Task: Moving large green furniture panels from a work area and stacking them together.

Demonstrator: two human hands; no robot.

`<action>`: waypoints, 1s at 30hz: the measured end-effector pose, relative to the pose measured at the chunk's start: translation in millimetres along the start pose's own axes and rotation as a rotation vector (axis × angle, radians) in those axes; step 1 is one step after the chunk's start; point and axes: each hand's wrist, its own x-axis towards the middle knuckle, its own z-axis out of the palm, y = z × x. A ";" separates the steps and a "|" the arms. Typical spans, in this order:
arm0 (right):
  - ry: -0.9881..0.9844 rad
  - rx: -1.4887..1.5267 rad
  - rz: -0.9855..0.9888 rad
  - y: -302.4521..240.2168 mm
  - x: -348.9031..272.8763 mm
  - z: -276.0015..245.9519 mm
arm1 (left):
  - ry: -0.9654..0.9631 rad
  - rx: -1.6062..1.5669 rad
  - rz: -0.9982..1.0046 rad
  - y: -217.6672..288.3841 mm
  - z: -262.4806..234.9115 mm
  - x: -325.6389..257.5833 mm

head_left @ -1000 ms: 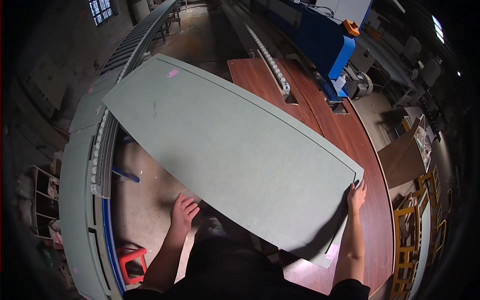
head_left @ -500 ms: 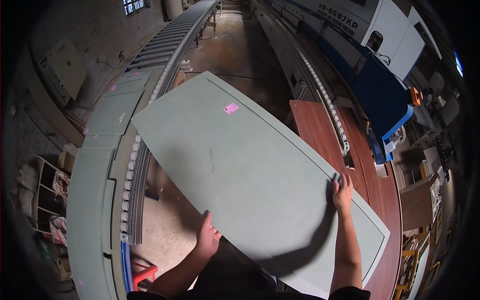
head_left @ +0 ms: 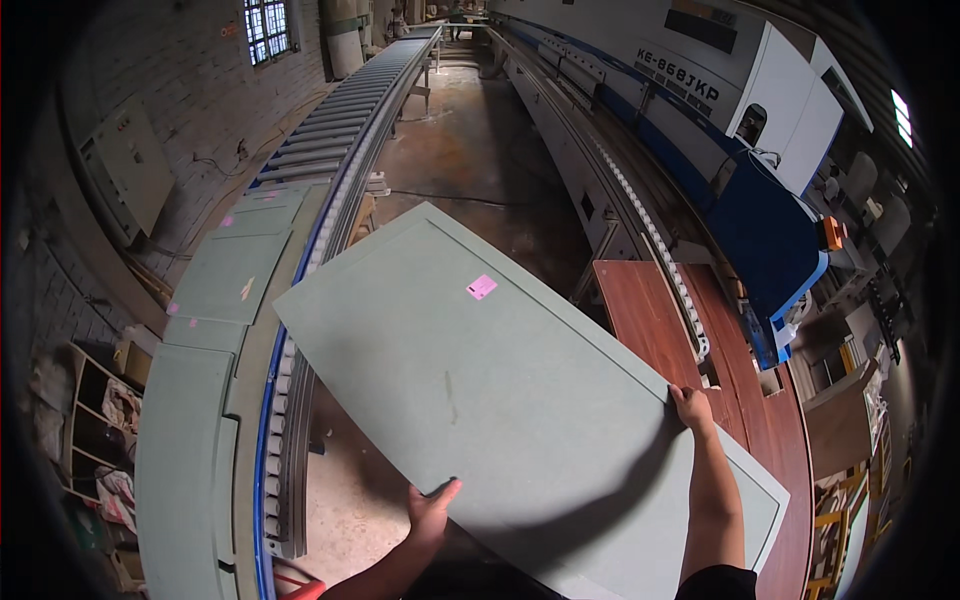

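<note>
A large pale green panel (head_left: 540, 400) lies slantwise in front of me, with a groove running along its far right edge. On it are a small pink label (head_left: 481, 287) and a dark smudge. My left hand (head_left: 430, 512) grips the near left edge, thumb on the top face and fingers hidden beneath. At the opposite long edge my right hand (head_left: 692, 408) is closed round the rim, its fingertips out of sight. The panel's far left corner reaches over the roller rail, and its right part overlaps a reddish-brown board (head_left: 650, 310).
On the left, more green panels (head_left: 190, 430) lie beside a roller conveyor (head_left: 335, 110) that runs away from me. A long white and blue machine (head_left: 690, 70) with a roller rail stands right. Shelving (head_left: 85, 420) is at far left, a red frame (head_left: 303, 590) low left.
My view has tilted up, so the panel and both hands appear lower. My right hand's fingers, spread on the panel's edge before, now curl round it; my left thumb lies further over the top.
</note>
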 end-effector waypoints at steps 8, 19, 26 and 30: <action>-0.140 -0.127 -0.083 15.0 28.9 13.5 | 0.069 -0.086 -0.090 -3.9 -2.4 5.1; 0.399 -0.514 -0.842 70.6 50.5 55.7 | 0.130 -0.322 -0.364 15.1 12.3 10.3; 0.164 -0.177 -0.293 44.5 10.4 34.0 | 0.026 -0.444 -0.427 16.0 -2.3 10.5; 0.032 -0.006 0.069 -11.3 -35.1 -13.1 | 0.182 -0.313 -0.485 41.6 0.6 -5.6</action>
